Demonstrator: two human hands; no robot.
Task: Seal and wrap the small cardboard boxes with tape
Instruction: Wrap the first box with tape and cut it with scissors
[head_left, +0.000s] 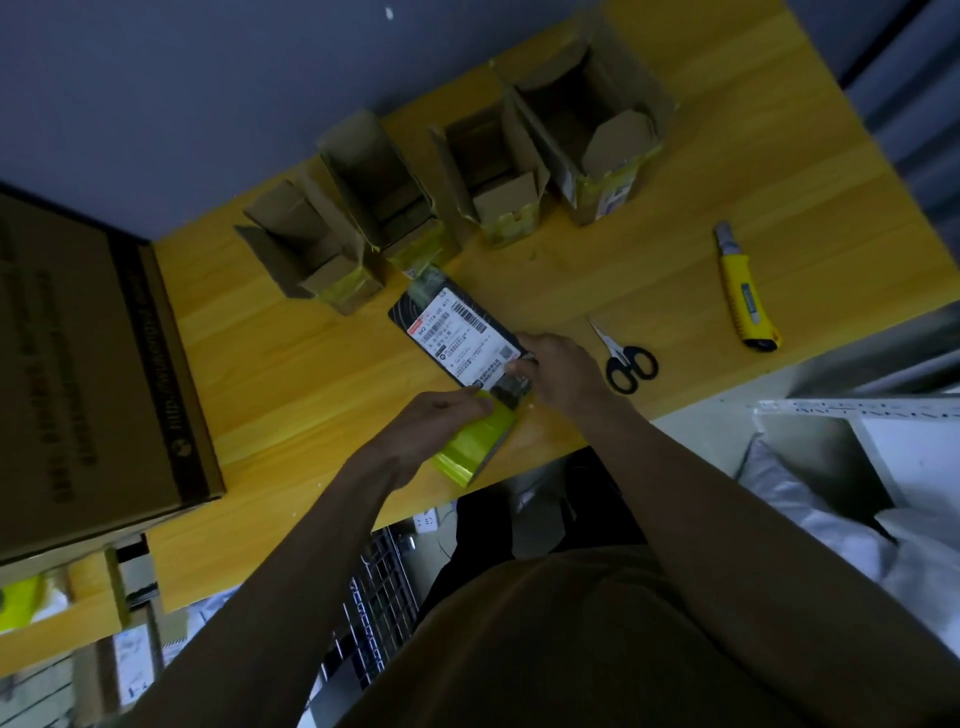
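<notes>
Head view, left to right. One large closed cardboard carton sits at the left end of the yellow wooden table. Four small cardboard boxes stand open-topped in a row along the far edge: first box, second box, third box, fourth box, each banded with yellowish tape near its base. In front of them lies one black parcel bearing a white shipping label, its near end wrapped in yellow-green tape and overhanging the table's near edge. The left hand grips the taped end, fingers curled over it. The right hand pinches the parcel beside the label, fingers bent. One pair of black-handled scissors lies just right of that hand; one yellow utility knife lies farther right.
</notes>
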